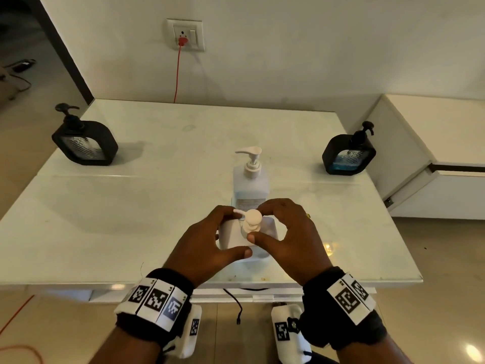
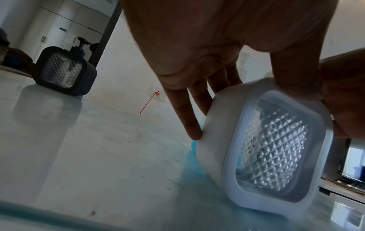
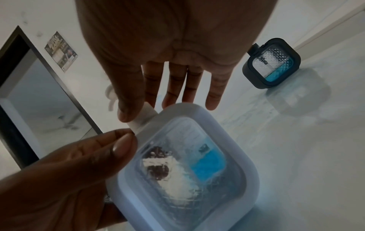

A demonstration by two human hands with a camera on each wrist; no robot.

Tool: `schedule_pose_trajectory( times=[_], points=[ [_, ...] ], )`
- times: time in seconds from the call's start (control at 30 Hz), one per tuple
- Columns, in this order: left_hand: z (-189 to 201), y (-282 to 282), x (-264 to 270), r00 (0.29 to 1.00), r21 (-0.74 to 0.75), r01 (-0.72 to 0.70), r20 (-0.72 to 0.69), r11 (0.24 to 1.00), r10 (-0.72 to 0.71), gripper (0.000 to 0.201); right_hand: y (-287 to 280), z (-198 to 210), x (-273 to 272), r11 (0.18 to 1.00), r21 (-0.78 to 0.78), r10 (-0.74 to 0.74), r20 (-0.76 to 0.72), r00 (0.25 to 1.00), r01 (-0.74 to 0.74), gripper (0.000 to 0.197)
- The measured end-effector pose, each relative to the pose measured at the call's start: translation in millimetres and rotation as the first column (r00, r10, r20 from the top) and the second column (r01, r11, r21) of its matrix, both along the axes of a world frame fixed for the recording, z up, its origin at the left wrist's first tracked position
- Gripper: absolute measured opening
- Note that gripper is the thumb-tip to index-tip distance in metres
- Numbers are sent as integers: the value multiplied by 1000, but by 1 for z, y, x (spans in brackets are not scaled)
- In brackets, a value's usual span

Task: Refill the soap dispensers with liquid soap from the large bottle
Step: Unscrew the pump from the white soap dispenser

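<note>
My left hand grips the white dispenser; my right hand pinches its pump.
It stands upright at the table's near edge, the big bottle just behind, nearer my right.

The right hand reached down from the top, its thumb pressing on the white pump neck of a white soap dispenser. The other fingers were straight behind the dispenser. The left hand came from the lower left, and its thumb touched the dispenser near the neck. A little blue soap was visible through the clear window. A black dispenser with some blue soap stood well apart on the white table.
</note>
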State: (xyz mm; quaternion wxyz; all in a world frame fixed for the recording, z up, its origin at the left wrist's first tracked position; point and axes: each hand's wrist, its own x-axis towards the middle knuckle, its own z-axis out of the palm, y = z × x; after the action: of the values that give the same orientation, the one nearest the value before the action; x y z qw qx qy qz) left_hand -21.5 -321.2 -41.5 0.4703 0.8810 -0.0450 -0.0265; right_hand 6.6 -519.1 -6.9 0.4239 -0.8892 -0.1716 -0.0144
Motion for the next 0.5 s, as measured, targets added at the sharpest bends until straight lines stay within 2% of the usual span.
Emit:
schedule_pose_trajectory(
  times=[0.13, 0.27, 0.37, 0.5],
  points=[
    [0, 0, 1, 1000, 25, 6, -4, 1000, -6, 56, -5, 5, -3, 998, 27, 61, -41, 997, -60, 38],
    [-3, 0, 1, 1000, 27, 1, -13, 1000, -1, 56, -2, 6, -3, 1000, -16, -18, -87, 996, 16, 45],
    [-4, 0, 1, 1000, 35, 1, -11, 999, -1, 56, 1, 5, -2, 999, -27, -44, -54, 998, 42, 39],
    [-4, 1, 2, 1000, 43, 2, 1, 999, -2, 56, -5, 5, -1, 999, -19, 29, 5, 1000, -29, 34]
  ],
)
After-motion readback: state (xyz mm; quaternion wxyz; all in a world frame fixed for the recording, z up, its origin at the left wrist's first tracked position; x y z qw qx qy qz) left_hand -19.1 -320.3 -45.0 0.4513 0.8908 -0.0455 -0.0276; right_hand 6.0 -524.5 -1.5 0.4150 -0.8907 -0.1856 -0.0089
